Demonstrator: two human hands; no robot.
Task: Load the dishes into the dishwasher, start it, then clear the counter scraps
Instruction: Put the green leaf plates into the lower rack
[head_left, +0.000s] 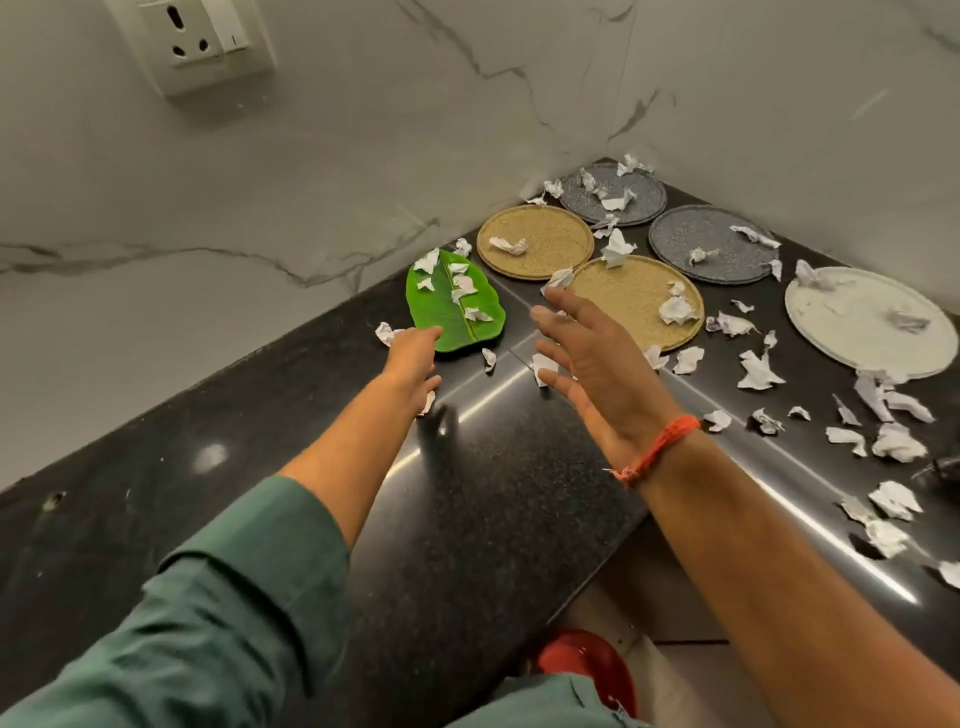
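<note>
Six dishes lie on the black desk (493, 493), each holding crumpled paper scraps (758, 370): a green leaf-shaped plate (441, 306) at centre, two tan woven plates (545, 236) and two grey speckled plates (727, 249) toward the upper right, a white plate (878, 332) at right. The left hand (413, 364) touches the leaf plate's near edge; whether its fingers grasp it cannot be told. The right hand (592, 364) hovers with fingers released

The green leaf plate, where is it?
In the head view, the green leaf plate lies on the black counter by the marble wall, left of the tan plates, at the left hand.
</note>
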